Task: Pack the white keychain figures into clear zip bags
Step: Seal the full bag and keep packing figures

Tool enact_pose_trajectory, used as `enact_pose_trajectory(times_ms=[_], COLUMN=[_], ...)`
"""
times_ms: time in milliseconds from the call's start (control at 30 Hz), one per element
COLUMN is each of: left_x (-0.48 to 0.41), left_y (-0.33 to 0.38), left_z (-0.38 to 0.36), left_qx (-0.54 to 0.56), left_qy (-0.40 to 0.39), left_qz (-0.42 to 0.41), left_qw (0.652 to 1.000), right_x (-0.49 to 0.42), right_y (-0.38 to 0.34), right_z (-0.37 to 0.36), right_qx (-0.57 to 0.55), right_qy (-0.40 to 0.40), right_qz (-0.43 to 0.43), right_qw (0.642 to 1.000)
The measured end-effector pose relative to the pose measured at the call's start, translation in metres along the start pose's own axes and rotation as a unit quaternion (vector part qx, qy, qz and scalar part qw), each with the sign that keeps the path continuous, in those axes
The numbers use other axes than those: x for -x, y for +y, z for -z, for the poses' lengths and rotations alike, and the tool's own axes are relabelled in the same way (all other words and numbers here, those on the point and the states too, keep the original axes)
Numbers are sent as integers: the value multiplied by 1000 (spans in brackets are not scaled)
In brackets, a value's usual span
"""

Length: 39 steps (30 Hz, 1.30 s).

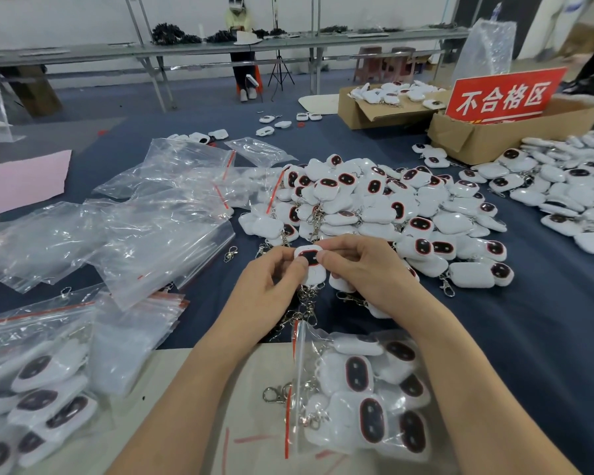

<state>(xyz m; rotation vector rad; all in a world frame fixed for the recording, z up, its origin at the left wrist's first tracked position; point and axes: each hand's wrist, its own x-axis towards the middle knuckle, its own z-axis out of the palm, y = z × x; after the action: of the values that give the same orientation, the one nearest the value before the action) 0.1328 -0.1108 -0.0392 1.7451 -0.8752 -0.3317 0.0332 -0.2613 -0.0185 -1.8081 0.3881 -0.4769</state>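
At the near left corner of the table [546, 320], filled zip bags [38, 389], dark faces showing through the plastic. Just right of them, along the near edge between the two forearms, another clear zip bag [364, 389] lying flat, well stocked with figures. Red-striped mouth turned left and apparently unsealed, a metal clasp [275, 394] poking out past the strip.

Further in on the left, a loose heap of empty bags [158, 228], a few overlapping the figures beside them. In the middle, just above the cloth: left hand [264, 286] and right hand [367, 269] together on one keychain figure [309, 265], face up. Pinched from either side by thumbs and curled fingertips, chain [306, 303] hanging down into a knot of other chains. More white shapes under the right palm; held or merely lying there, cannot tell. Beyond the hands, the main pile of figures [374, 204]. Toward the far right corner, a cardboard box [494, 132] with a red sign [504, 97], and a second pile [580, 190] along the right edge.

Likely trouble: the dangling chain snagging on the tangle beneath and dragging extra pieces along on the way to the bag. Also a zip failing to close over that protruding clasp, or slippery plastic sliding off the near edge under a push.
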Motion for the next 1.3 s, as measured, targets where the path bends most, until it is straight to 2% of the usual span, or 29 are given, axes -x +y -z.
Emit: enact_pose_trajectory(times_ms=[367,667,1100,1300], left_x=[0,-1,-1,-1], left_y=[1,-1,0,1], left_z=[0,-3,1,3], left_qx=[-6,18,10,-5], left_qy=[-2,-18,-20,-26], left_qz=[-10,-22,-34,-29], left_qw=[1000,999,999,999], right_x=[-2,-1,-2,-4], right_y=[4,6,10,14], right_z=[1,3,5,4], right_qx=[4,-44,10,7], right_qy=[2,-14,-55,-49], right_qz=[5,10,25,18], right_qw=[1000,999,998,999])
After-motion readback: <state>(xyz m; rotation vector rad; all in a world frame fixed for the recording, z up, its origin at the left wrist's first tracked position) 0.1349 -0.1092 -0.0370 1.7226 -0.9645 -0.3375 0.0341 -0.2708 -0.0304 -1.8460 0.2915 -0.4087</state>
